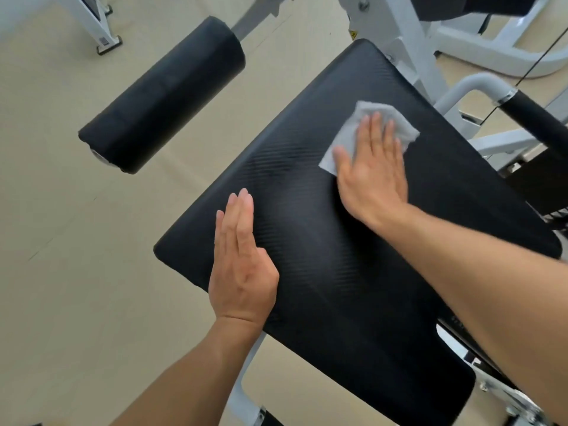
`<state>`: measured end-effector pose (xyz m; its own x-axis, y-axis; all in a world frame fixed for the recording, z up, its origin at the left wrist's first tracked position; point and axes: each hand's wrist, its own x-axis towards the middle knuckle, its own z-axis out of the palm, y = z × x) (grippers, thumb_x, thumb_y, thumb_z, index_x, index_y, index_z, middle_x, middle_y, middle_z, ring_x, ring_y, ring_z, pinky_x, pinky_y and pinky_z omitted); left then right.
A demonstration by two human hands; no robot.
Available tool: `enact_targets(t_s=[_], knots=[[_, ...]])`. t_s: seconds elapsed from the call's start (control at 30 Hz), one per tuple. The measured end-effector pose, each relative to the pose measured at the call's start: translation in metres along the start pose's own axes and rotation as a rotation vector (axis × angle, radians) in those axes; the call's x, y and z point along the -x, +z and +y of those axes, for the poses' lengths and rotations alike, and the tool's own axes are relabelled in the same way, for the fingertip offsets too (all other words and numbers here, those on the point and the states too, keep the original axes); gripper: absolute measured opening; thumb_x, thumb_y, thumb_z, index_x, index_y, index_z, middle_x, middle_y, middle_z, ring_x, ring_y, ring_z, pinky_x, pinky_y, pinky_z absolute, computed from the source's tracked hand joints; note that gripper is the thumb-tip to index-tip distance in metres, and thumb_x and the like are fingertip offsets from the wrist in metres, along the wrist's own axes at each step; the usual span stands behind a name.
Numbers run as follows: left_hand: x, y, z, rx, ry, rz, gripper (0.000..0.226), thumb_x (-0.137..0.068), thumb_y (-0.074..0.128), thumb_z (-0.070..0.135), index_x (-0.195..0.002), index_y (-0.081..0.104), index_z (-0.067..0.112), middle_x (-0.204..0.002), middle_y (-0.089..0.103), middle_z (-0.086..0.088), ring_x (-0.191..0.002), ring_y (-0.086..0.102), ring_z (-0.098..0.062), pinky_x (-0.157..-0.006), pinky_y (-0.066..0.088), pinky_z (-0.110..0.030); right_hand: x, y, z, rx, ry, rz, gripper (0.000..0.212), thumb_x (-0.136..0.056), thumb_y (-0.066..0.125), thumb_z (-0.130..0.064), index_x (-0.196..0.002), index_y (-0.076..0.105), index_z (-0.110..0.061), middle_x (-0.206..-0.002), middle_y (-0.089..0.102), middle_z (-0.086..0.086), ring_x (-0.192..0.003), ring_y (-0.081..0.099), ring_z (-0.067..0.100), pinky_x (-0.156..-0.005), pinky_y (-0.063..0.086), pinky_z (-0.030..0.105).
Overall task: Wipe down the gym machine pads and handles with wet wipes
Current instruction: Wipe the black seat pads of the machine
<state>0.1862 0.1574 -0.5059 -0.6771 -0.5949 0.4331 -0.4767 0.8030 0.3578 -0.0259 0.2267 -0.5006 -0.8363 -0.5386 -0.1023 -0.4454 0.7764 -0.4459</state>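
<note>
A large black seat pad (322, 241) with a woven texture fills the middle of the view. My right hand (372, 170) lies flat on its upper right part, fingers straight, pressing a crumpled white wet wipe (396, 124) against the pad. My left hand (241, 265) rests flat near the pad's left edge, fingers straight and together, holding nothing. A black roller pad (163, 96) hangs to the upper left, apart from both hands. At the right edge a black handle grip (534, 121) sits on a white tube.
The machine's white steel frame (396, 41) rises behind the seat pad, with a thin black cable (534, 63) at the right. Another white frame leg (95, 23) stands at the top left. Beige floor (61, 241) spreads under and left of the machine.
</note>
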Motion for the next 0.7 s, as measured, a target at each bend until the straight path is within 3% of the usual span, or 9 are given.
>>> enact_targets(t_s=[0.07,0.13,0.23,0.4,0.7], knots=[[0.000,0.001,-0.001,-0.011,0.010,0.008,0.085,-0.077,0.040,-0.021,-0.154,0.021,0.008,-0.158,0.029,-0.007,-0.152,0.023,-0.021,-0.125,0.019,-0.045,-0.017,0.006,-0.037,0.056,-0.133,-0.040,0.070,-0.108,0.013,-0.053,-0.163,-0.009,-0.014,-0.170,-0.016,0.005,-0.156,-0.020,0.025,-0.126,-0.013,0.041],[-0.001,0.001,-0.002,-0.023,0.012,0.002,0.083,-0.076,0.037,-0.017,-0.154,0.020,0.006,-0.159,0.031,-0.011,-0.150,0.029,-0.027,-0.126,0.017,-0.043,-0.012,0.014,-0.064,0.101,-0.403,-0.087,0.068,-0.109,0.013,-0.052,-0.163,-0.008,-0.017,-0.171,-0.014,0.003,-0.156,-0.019,0.024,-0.125,-0.015,0.040],[-0.001,0.000,-0.004,-0.018,0.028,-0.028,0.083,-0.075,0.038,-0.014,-0.154,0.020,0.003,-0.158,0.032,-0.016,-0.150,0.029,-0.031,-0.126,0.015,-0.045,-0.007,0.014,-0.055,0.134,-0.599,-0.096,0.064,-0.109,0.012,-0.052,-0.163,-0.004,-0.022,-0.171,-0.010,-0.004,-0.156,-0.017,0.017,-0.126,-0.013,0.038],[-0.004,-0.004,-0.002,-0.044,0.044,-0.083,0.082,-0.074,0.034,-0.012,-0.154,0.023,0.003,-0.157,0.034,-0.018,-0.150,0.025,-0.033,-0.127,0.009,-0.042,-0.024,-0.005,0.007,0.028,-0.245,-0.046,0.062,-0.110,0.010,-0.046,-0.163,-0.007,-0.021,-0.171,-0.013,-0.005,-0.155,-0.018,0.009,-0.126,-0.013,0.031],[-0.004,-0.003,0.000,-0.064,0.065,-0.107,0.079,-0.076,0.033,-0.011,-0.153,0.026,0.004,-0.155,0.038,-0.018,-0.150,0.027,-0.034,-0.127,0.007,-0.040,0.008,-0.023,0.126,-0.022,0.150,0.053,0.060,-0.110,0.011,-0.040,-0.165,0.001,-0.018,-0.172,-0.004,-0.001,-0.158,-0.006,0.013,-0.128,-0.003,0.036]])
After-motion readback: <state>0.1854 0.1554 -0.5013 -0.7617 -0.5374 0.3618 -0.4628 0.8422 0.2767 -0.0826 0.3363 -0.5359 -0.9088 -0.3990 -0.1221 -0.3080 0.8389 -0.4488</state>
